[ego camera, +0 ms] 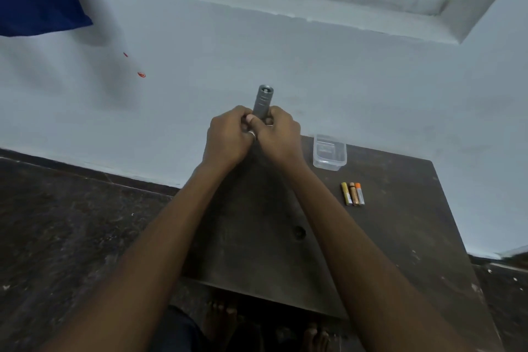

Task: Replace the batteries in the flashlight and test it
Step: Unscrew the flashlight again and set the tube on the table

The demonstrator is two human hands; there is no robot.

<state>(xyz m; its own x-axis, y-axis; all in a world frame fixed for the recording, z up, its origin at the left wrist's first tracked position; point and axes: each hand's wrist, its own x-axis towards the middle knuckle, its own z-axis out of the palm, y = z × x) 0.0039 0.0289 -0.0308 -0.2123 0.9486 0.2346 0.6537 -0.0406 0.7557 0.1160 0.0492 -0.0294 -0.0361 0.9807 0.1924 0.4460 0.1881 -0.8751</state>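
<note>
Now gripping flashlight (264, 101) by near end in left hand (227, 136) and right hand (281, 134) together, above table (400, 237), long axis pointing up and away from wrists, with batteries (353, 194) nearer right hand.

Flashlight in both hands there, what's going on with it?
A person grips a grey flashlight with the left hand and the right hand. Both curl round its lower end and hold it up above a dark table. Three batteries lie side by side on the table to the person's right, untouched, with a clear plastic container just beyond them. A small dark round piece lies on the table nearer the person; what it is cannot be told.
</note>
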